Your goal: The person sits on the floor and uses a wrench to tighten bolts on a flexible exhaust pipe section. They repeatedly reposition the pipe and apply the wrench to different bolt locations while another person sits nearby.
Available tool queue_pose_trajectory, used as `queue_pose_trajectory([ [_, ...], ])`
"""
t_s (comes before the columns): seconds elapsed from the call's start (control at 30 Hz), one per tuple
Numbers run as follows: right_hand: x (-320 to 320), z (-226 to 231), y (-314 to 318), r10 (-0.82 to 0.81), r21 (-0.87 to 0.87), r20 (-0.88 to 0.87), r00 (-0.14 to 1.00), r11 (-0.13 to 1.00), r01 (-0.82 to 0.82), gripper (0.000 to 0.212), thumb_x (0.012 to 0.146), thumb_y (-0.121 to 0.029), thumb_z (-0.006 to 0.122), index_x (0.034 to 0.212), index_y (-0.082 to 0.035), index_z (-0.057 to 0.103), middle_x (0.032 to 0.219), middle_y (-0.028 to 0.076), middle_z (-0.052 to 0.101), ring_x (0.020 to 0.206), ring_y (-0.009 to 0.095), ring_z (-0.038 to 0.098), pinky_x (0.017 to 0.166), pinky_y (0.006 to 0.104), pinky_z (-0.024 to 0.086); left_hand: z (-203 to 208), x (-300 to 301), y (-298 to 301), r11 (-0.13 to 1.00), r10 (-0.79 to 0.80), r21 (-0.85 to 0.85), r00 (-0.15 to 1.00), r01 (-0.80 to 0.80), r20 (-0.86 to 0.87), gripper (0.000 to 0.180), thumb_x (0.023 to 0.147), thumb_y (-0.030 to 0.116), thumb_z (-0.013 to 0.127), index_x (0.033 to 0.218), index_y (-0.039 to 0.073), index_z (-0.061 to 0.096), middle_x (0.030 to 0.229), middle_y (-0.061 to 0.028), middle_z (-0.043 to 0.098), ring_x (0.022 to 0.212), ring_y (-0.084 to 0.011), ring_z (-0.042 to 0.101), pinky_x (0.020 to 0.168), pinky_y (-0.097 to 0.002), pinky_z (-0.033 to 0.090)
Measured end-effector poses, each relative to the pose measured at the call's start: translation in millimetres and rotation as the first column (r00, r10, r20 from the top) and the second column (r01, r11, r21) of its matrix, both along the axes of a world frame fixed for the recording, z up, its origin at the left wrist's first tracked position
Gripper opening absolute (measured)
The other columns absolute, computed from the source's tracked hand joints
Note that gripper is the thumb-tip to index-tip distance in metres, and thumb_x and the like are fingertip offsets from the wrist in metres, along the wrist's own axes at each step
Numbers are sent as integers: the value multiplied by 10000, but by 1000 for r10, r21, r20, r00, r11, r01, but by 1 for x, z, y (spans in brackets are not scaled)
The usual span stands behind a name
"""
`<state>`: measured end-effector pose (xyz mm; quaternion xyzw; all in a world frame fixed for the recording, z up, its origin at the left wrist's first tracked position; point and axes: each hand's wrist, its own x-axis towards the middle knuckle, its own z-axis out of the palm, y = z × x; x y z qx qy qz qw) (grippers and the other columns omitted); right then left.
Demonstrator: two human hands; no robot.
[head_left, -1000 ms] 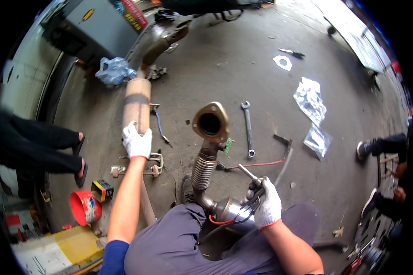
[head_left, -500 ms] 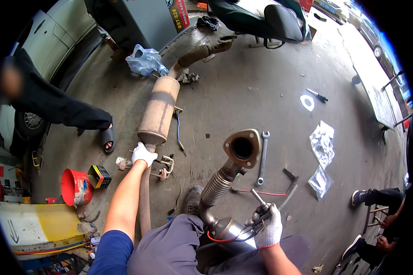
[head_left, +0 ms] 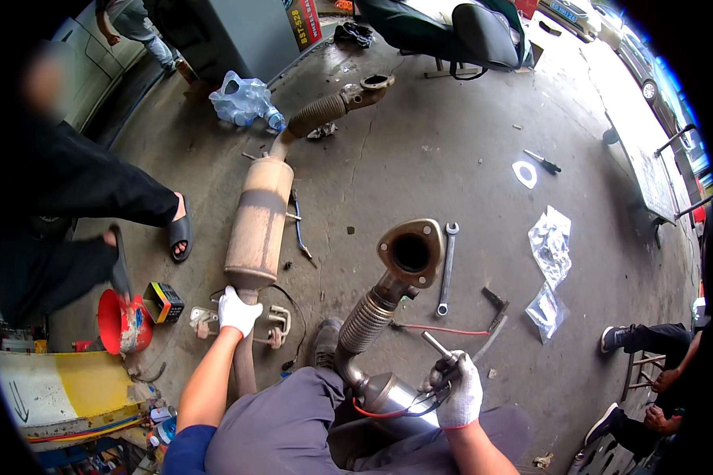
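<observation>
My left hand (head_left: pixel 239 310), in a white glove, is closed around the pipe below the muffler of a rusty exhaust section (head_left: pixel 258 214). That section lies on the floor to the left, its flexible part and flange pointing away. A shinier exhaust pipe (head_left: pixel 368 321) with a three-hole flange rises between my legs, its silver canister by my knee. My right hand (head_left: pixel 461 392), also gloved, is closed beside that canister on a short metal tube (head_left: pixel 438 347) with dark fittings and wires; its exact kind is unclear. A red wire (head_left: pixel 372 413) loops over the canister.
Right of the flange lie a combination wrench (head_left: pixel 448 269), a red cord (head_left: pixel 444 328), a white gasket-shaped piece (head_left: pixel 524 174), a screwdriver (head_left: pixel 543 161) and plastic bags (head_left: pixel 550 245). At left are a red bucket (head_left: pixel 127 321), a small box (head_left: pixel 164 302) and a person's sandalled foot (head_left: pixel 180 229).
The rusty exhaust section has shifted toward me with my left hand on its pipe. The person at left has stepped closer, and another person now shows at the back left.
</observation>
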<state>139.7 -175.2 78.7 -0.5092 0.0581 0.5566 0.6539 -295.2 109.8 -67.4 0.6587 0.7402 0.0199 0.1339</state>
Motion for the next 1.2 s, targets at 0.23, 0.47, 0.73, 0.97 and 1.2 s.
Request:
queue_pose_trajectory([
  [0.23, -11, 0, 9, 133, 57, -6, 991, 990, -132, 390, 1185, -383, 506, 1128, -16, 625, 915, 126, 647, 749, 217, 642, 692, 384, 596, 20, -33, -98, 997, 46, -53, 998, -48, -43, 692, 711, 364, 937, 1153, -43, 595, 1122, -326, 693, 1116, -509, 683, 1003, -574, 573],
  [0.47, -32, 1, 19, 350, 35, 125, 928, 933, -357, 380, 1181, -404, 538, 1164, -37, 631, 928, 100, 641, 785, 193, 645, 719, 356, 579, 16, -67, -179, 989, 91, -109, 994, -97, -61, 693, 694, 325, 941, 1144, -39, 560, 1117, -327, 659, 1140, -514, 653, 1013, -576, 557],
  [0.73, -48, 7, 55, 416, 74, 46, 908, 905, -418, 308, 1187, -328, 558, 1170, -24, 607, 891, 72, 588, 767, 191, 611, 726, 356, 555, -1, -88, -231, 990, 59, -122, 995, -68, -80, 494, 756, 287, 889, 1007, -16, 591, 1020, -267, 654, 1047, -474, 644, 918, -584, 541],
  [0.97, -86, 6, 131, 428, -51, 205, 880, 903, -427, 263, 1181, -347, 607, 1147, -86, 598, 875, 12, 568, 746, 138, 589, 693, 333, 538, -5, -105, -256, 986, 38, -155, 995, -52, -92, 444, 770, 278, 874, 965, -6, 594, 989, -252, 649, 1016, -464, 639, 891, -585, 532],
  [1.2, -103, -55, 219, 318, -218, 890, 327, 926, -309, 370, 1180, -402, 572, 1063, -53, 599, 821, 48, 563, 704, 140, 559, 672, 334, 494, -15, -98, -261, 985, -45, -170, 997, 34, -61, 398, 785, 270, 858, 923, 4, 597, 958, -236, 645, 985, -455, 635, 863, -586, 523],
])
